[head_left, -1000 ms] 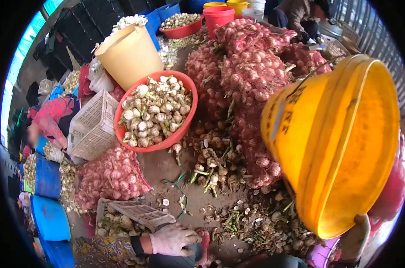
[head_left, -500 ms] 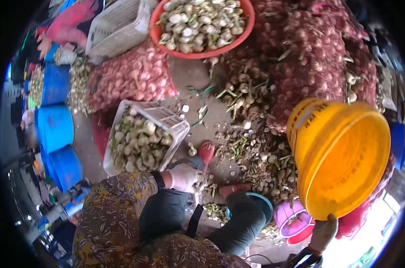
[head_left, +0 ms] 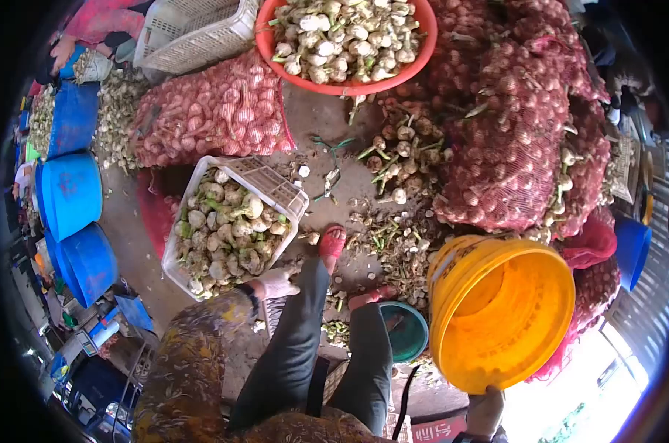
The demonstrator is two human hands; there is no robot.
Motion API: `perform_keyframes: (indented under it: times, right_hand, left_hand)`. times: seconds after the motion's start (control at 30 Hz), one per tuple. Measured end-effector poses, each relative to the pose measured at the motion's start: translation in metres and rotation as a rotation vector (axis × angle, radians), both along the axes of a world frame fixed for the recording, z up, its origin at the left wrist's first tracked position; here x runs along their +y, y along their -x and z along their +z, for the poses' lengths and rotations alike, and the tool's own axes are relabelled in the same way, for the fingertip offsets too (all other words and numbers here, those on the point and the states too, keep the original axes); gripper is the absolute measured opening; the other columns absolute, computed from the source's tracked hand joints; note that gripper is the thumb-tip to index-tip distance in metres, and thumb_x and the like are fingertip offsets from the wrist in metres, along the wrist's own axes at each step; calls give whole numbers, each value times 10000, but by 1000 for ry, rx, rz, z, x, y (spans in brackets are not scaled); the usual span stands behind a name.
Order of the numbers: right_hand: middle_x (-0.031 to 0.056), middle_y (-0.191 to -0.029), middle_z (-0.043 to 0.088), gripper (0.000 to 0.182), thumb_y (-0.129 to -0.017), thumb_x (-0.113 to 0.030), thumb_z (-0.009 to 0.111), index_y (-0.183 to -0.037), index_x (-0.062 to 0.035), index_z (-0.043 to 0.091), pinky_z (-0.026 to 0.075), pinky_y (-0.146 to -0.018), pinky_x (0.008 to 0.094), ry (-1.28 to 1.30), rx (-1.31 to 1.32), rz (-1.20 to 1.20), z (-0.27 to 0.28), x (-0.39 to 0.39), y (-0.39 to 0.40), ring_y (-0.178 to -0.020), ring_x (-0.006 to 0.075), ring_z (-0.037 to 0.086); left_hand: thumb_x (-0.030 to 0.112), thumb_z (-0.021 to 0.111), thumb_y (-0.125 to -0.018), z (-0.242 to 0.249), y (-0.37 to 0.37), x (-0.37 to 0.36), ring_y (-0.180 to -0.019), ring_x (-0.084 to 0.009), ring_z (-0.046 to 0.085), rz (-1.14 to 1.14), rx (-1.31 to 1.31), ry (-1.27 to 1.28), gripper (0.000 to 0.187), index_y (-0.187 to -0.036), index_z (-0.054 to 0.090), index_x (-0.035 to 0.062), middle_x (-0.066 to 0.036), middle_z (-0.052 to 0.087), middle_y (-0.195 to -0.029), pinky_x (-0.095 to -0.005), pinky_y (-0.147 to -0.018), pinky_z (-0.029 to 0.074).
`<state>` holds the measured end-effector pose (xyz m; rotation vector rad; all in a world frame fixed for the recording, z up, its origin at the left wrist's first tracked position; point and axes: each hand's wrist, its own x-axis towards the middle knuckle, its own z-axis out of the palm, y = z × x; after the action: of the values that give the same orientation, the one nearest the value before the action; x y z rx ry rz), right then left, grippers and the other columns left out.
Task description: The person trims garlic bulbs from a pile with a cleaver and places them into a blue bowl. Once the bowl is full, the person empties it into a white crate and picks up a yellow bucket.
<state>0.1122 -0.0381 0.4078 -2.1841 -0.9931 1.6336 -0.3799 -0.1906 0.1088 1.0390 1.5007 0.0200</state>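
Observation:
My right hand (head_left: 485, 412), in a glove, grips the lower rim of a large yellow bucket (head_left: 441, 317). The bucket is tipped on its side, its mouth facing me, and no contents show inside. My left hand (head_left: 275, 283), in a pale glove, is beside my knee near the lower right corner of a white plastic crate (head_left: 173, 255). Its fingers look stretched out and nothing shows in them. Garlic bulbs (head_left: 227, 221) with cut stems fill the tilted crate.
Red net sacks of garlic (head_left: 508, 140) are piled at right; another net sack (head_left: 216, 111) lies behind the crate. A red basin (head_left: 427, 44) holds garlic. Blue tubs (head_left: 72, 192) stand at left. A teal bucket (head_left: 423, 332) is by my foot. Another person's pink sleeve (head_left: 102, 26) shows top left.
The yellow bucket and my right hand have moved left and down. My left hand has shifted left and slightly up, away from between my knees. My legs have straightened and the view has shifted.

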Motion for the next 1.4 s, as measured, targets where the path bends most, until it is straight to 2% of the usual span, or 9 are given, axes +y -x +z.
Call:
perform_keyframes:
  times: [0.03, 0.17, 0.37, 0.43, 0.63, 0.87, 1.0, 1.33, 1.4]
  right_hand:
    - [164, -1240, 580, 412, -892, -83, 484, -1286, 36, 474, 484, -966, 432, -13, -352, 488, -4, -7, -9, -1176, 312, 565]
    - [180, -1294, 520, 462, -889, -95, 513, -1330, 6, 421, 453, -989, 468, 177, 129, -292, -35, -35, -19, -1209, 332, 530]
    - [203, -1376, 430, 560, -884, -113, 557, -1396, -39, 342, 407, -1025, 522, 366, 144, -393, -82, -52, -27, -1259, 362, 477]
    - [211, -1403, 400, 597, -883, -118, 572, -1418, -54, 316, 392, -1037, 540, 397, 147, -406, -91, -52, -31, -1276, 372, 460]
    - [235, -1484, 309, 715, -879, -136, 615, -1485, -99, 237, 345, -1073, 595, 411, 258, -424, -103, -50, -40, -1325, 402, 407]
    - [290, -1451, 364, 656, -904, -74, 549, -1490, -56, 255, 333, -1095, 602, 332, 280, -219, -89, -26, -26, -1335, 457, 377]
    - [287, -1439, 381, 643, -905, -63, 537, -1485, -47, 261, 347, -1089, 588, 394, 205, -243, -101, -22, -12, -1323, 448, 395]
    - [281, -1410, 422, 611, -907, -36, 507, -1473, -26, 276, 383, -1075, 553, 409, 223, -188, -112, -11, 11, -1293, 423, 440]
    - [280, -1404, 430, 605, -908, -30, 501, -1471, -21, 280, 390, -1072, 546, 391, 250, -190, -104, -9, 17, -1287, 418, 449]
  left_hand:
    - [347, 647, -844, -24, -5, 3, -968, -340, 659, -53, 5, 43, 419, -1188, 614, 111, -235, 655, -1070, -394, -856, 511]
    - [345, 598, -822, -150, -41, 19, -1062, -373, 628, -253, 91, 195, 424, -1188, 627, 134, -260, 637, -1130, -446, -929, 484]
    - [172, 667, -706, -298, -68, 12, -1079, -419, 607, 564, 445, 325, 545, -1235, 582, 70, -255, 646, -1133, -487, -913, 492]
    - [162, 639, -759, -457, -83, -74, -1068, -412, 610, -327, 499, 203, 313, -1051, 676, 54, -256, 661, -1076, -497, -914, 487]
    - [219, 612, -748, -216, -58, 21, -990, -436, 619, 619, 344, 109, 301, -943, 694, 5, -287, 653, -1015, -482, -875, 492]
    - [246, 651, -733, -287, -68, -64, -1230, -391, 495, 436, 517, -28, 523, -1226, 590, 83, -194, 587, -1269, -457, -1092, 353]
    - [128, 483, -894, -343, -73, -41, -1062, -265, 633, -670, 449, -78, 225, -975, 687, 77, -135, 662, -1133, -440, -913, 496]
    - [130, 521, -927, -251, -90, -52, -950, -298, 652, 1222, -260, 135, 173, -1021, 645, 55, -124, 659, -987, -417, -732, 516]
    - [95, 534, -912, -164, -80, -41, -921, -319, 650, 913, -30, -154, 171, -1054, 622, 58, -141, 646, -976, -415, -721, 521]
